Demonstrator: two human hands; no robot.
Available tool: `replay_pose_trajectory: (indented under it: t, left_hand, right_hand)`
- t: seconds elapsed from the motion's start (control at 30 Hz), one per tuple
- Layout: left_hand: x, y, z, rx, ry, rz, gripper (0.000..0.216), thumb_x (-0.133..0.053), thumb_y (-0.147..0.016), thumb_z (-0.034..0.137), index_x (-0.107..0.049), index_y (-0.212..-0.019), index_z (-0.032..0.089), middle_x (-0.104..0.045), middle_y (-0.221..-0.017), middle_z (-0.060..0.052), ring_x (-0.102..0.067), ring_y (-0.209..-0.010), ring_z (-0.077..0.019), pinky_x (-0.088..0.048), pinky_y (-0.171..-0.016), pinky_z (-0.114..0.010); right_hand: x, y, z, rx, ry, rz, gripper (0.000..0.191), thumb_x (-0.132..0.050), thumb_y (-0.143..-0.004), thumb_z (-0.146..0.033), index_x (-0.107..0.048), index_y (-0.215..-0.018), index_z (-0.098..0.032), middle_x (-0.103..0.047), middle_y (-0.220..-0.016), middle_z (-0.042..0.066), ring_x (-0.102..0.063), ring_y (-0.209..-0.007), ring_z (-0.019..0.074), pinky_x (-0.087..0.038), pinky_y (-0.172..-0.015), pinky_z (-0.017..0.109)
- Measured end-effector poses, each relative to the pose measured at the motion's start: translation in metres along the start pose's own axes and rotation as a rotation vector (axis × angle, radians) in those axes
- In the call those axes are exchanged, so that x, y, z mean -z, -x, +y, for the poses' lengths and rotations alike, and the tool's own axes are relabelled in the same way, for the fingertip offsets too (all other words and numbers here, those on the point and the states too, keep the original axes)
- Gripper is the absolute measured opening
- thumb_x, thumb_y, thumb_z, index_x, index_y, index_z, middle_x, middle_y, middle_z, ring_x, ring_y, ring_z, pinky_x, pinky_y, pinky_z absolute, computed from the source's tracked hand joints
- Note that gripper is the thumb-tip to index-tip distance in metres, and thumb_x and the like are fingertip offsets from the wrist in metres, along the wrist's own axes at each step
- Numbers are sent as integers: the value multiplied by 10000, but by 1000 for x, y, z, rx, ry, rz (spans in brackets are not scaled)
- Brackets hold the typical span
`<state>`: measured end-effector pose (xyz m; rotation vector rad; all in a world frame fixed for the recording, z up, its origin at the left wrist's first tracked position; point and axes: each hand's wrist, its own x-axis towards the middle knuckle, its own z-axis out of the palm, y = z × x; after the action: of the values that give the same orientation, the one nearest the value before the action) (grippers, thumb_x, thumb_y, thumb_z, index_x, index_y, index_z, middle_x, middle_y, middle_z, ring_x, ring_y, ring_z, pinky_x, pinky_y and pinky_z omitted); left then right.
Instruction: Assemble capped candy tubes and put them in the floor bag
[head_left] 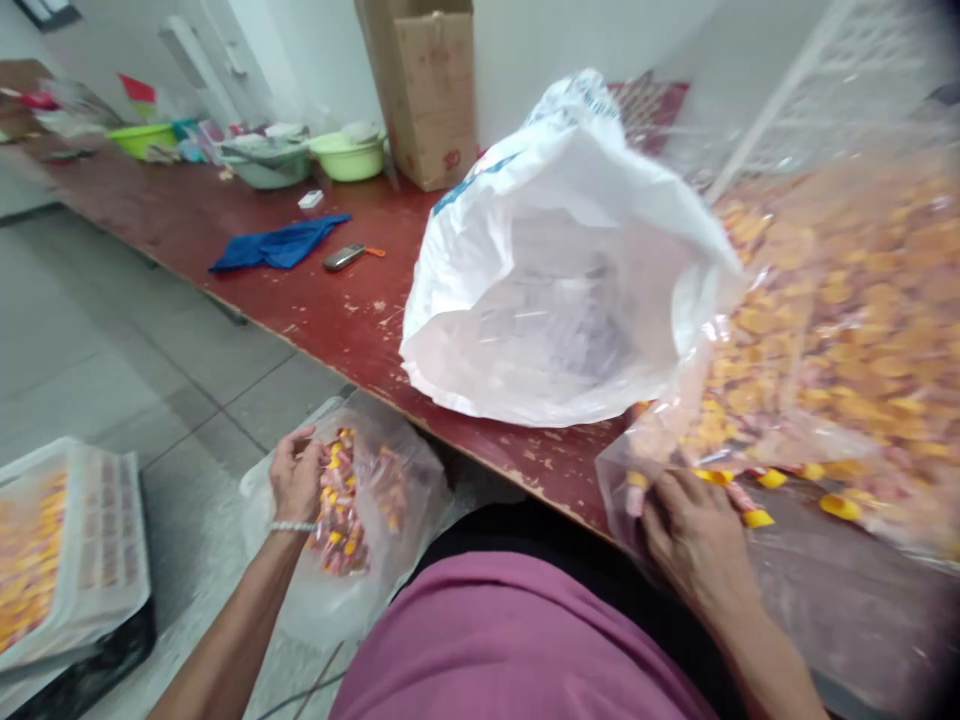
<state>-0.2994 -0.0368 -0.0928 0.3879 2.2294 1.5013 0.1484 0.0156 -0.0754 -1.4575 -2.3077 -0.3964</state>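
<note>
My left hand (pixel 295 482), with a beaded bracelet at its wrist, is low at the left, its fingers curled at the mouth of a clear plastic bag (pixel 420 480). Inside that bag are small pink pieces with yellow ends (pixel 345 510). On the red table's near edge, my right hand (pixel 694 535) rests with bent fingers on clear plastic sheeting (pixel 825 590). A few loose yellow-ended pieces (pixel 757 517) lie right by its fingertips; what is under the fingers is hidden. Between and beyond my hands, a white woven sack (pixel 480 370) gapes toward me, with clear lining inside.
Many yellow-ended pieces (pixel 885 330) cover the table's right side under clear plastic. A cardboard box (pixel 437 100), green basins (pixel 349 157), a blue cloth (pixel 277 245) and a phone-like device (pixel 345 257) stand or lie farther left. A white crate (pixel 112 540) of pieces is on the floor.
</note>
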Motion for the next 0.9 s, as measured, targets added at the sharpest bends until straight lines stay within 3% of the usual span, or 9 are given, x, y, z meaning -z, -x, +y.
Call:
replay_pose_trajectory:
  t: [0.07,0.17,0.23,0.3,0.37,0.43,0.53,0.7,0.9]
  left_hand:
    - [-14,27,32,-306,32,-76,264,-606,-748,286,-608,-995,190,-601,-793,13,-561,-615,-105,-458,-582,-204]
    - [-52,68,84,-838,-27,-378,166,-561,-818,252,-646,-941,182,-643,-842,-25,-612,-719,-139,-494,-703,-248]
    - [-89,83,114,-1126,-224,-541,212,-476,-854,151,-651,-971,180,-657,-932,-50,-618,-856,-159,-487,-793,-261]
    - [-130,83,134,-1254,-571,-561,339,-410,-832,42,-625,-1070,153,-647,-1017,-85,-593,-970,-184,-467,-877,-284]
    - [-168,73,145,-1245,-860,-495,386,-397,-807,5,-611,-1106,120,-624,-1058,-131,-556,-1049,-239,-455,-910,-342]
    - [-197,57,151,-1216,-983,-460,351,-415,-800,5,-626,-1064,100,-605,-1071,-170,-524,-1094,-288,-446,-912,-394]
    - [-222,34,156,-1181,-1096,-492,250,-514,-803,66,-626,-1024,100,-597,-1084,-166,-524,-1098,-292,-449,-904,-411]
    - [-242,18,161,-1132,-1272,-582,326,-566,-870,319,-561,-1144,143,-569,-1173,-96,-557,-1056,-230,-471,-888,-451]
    - [-243,30,155,-1150,-1265,-548,310,-532,-887,325,-566,-1132,138,-590,-1141,-97,-554,-1067,-236,-447,-912,-463]
  right_hand:
    - [-1,-2,0,-9,6,-17,190,-413,-872,-231,-597,-853,-183,-629,-872,104,-543,-751,236,-445,-721,383]
    - [-5,-2,3,-47,-21,-2,180,-398,-877,-204,-555,-789,-194,-599,-814,98,-531,-741,229,-446,-713,368]
    - [-7,0,4,-92,-43,39,157,-402,-876,-207,-549,-824,-194,-597,-833,99,-532,-757,232,-450,-724,371]
    - [-9,4,6,-157,-75,96,145,-417,-873,-222,-551,-910,-184,-604,-871,102,-541,-795,240,-455,-755,381]
    - [-10,8,8,-222,-119,140,173,-423,-869,-231,-542,-978,-169,-612,-884,105,-556,-824,242,-459,-782,385]
    - [-10,12,11,-267,-175,164,183,-429,-866,-240,-537,-992,-161,-620,-880,102,-573,-835,237,-464,-792,377]
    - [-8,15,12,-301,-225,178,185,-441,-864,-263,-545,-980,-162,-630,-870,94,-591,-825,228,-476,-777,364]
    - [-7,13,11,-348,-248,181,229,-448,-862,-307,-568,-991,-160,-650,-886,98,-610,-831,233,-488,-786,382]
    - [1,15,11,-594,-449,133,309,-455,-858,-381,-549,-1056,-163,-677,-936,106,-645,-783,210,-515,-706,343]
